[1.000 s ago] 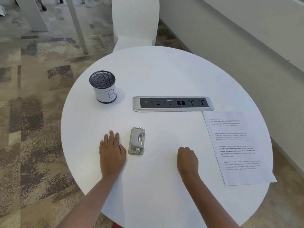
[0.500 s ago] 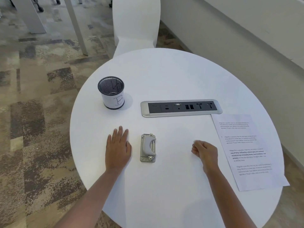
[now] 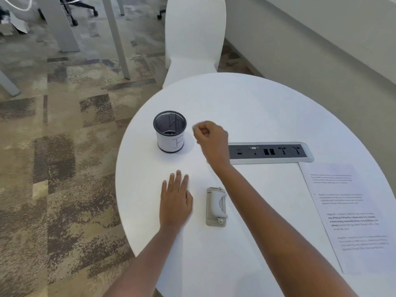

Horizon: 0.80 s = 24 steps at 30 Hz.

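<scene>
My right hand point(image 3: 211, 139) hovers over the round white table point(image 3: 257, 108), just right of a black mesh cup point(image 3: 170, 133) with a white label marked "B". Its fingers are curled into a fist; a pale blur sits at the fingertips, and I cannot tell whether anything is pinched there. My left hand point(image 3: 175, 202) lies flat on the table with fingers straight. A small grey hole punch point(image 3: 216, 207) rests on the table just right of the left hand, under my right forearm.
A printed paper sheet point(image 3: 347, 211) lies at the table's right edge. A grey power socket panel point(image 3: 270, 152) is set into the table's middle. A white chair point(image 3: 192, 39) stands behind the table, a wall runs along the right, and desk legs stand on the carpet at far left.
My right hand, still in a fist, has risen from the table near the front and travelled forward and left to beside the mesh cup. The left hand stays flat.
</scene>
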Each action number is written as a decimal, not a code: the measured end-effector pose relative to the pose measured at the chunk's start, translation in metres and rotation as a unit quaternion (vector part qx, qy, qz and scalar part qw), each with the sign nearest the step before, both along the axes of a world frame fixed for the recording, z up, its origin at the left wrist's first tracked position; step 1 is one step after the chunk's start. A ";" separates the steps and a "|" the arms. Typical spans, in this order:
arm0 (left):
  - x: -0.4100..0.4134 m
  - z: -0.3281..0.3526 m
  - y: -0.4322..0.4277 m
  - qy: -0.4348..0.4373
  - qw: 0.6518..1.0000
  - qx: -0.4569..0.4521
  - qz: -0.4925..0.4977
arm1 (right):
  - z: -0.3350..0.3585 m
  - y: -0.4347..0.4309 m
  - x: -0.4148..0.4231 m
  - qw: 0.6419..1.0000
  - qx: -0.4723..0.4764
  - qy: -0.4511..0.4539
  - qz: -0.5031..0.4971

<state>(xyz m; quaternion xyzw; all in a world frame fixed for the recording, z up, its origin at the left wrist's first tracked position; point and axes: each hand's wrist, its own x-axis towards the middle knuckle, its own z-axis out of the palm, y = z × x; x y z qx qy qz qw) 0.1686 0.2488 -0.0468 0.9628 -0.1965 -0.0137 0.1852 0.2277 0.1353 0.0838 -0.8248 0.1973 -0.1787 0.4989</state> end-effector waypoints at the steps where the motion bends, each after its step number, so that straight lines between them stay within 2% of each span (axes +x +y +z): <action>1: 0.001 0.000 0.000 0.001 1.000 0.006 -0.001 | 0.003 0.005 0.010 1.000 -0.013 -0.007 0.005; 4: 0.001 0.002 0.001 0.012 1.000 0.023 -0.007 | 0.004 0.011 0.036 0.998 -0.063 0.004 0.027; 8: 0.002 0.003 0.002 0.009 1.000 0.024 -0.008 | -0.003 0.015 0.054 0.990 -0.107 0.068 0.066; 11: 0.002 0.003 0.002 0.012 1.000 0.021 -0.007 | -0.005 0.016 0.054 0.993 -0.084 0.067 0.047; 16: 0.003 0.003 0.002 0.018 1.000 0.023 -0.010 | -0.013 -0.002 0.031 0.998 0.007 0.060 -0.005; 24: 0.003 0.000 0.001 0.016 1.000 0.024 -0.005 | -0.061 -0.073 -0.075 0.986 0.035 0.123 -0.105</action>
